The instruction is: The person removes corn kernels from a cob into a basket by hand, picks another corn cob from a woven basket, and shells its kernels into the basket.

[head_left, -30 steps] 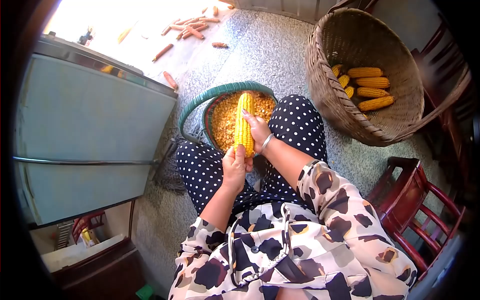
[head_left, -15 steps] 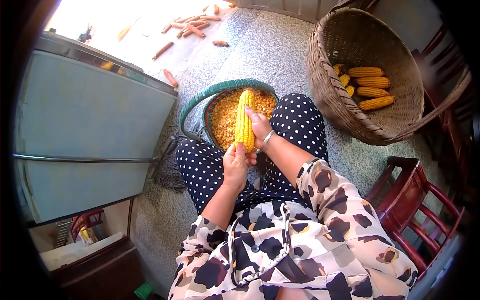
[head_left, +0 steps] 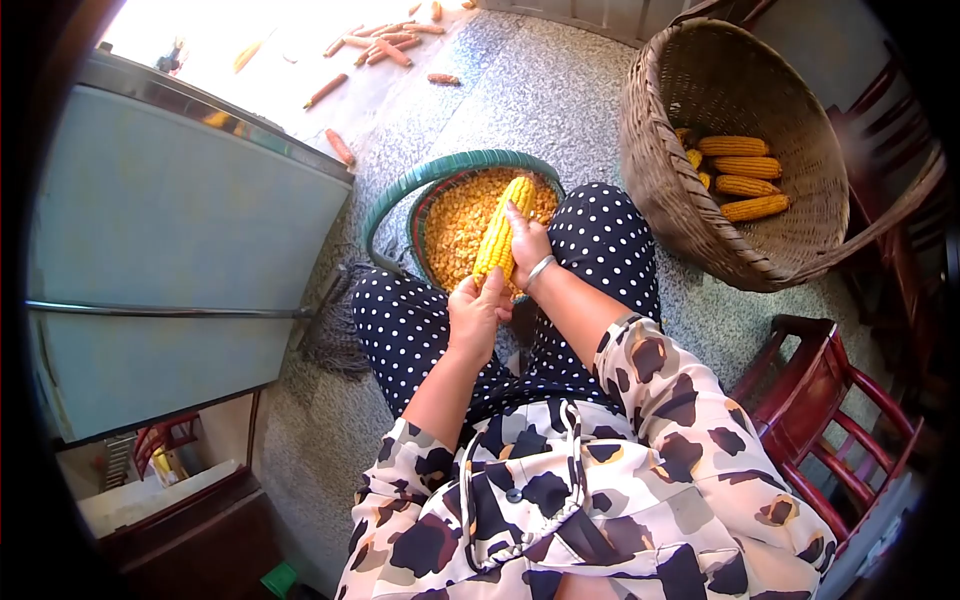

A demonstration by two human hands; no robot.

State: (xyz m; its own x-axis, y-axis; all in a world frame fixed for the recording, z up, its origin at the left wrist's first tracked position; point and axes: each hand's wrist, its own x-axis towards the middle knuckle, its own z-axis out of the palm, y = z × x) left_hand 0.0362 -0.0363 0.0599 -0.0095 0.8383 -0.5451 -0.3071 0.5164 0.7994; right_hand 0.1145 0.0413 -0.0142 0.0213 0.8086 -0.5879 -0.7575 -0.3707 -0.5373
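A yellow corn cob (head_left: 503, 228) full of kernels is held between both hands, its upper end leaning to the right. My left hand (head_left: 478, 312) pinches the cob's lower end. Wrapped around the cob's right side is my right hand (head_left: 527, 246), its thumb on the kernels and a silver bracelet at the wrist. Below the cob, between the knees, stands a small basket with a green handle (head_left: 440, 168), holding many loose corn kernels (head_left: 453, 225).
A large wicker basket (head_left: 660, 180) with several corn cobs (head_left: 742, 166) stands at the upper right. Several bare reddish cobs (head_left: 392, 50) lie on the floor at the top. A dark red wooden chair (head_left: 805, 390) is at the right, a pale blue cabinet (head_left: 180, 250) at the left.
The cob has tilted, its upper end swinging to the right. Both hands have moved slightly up with it and still hold it.
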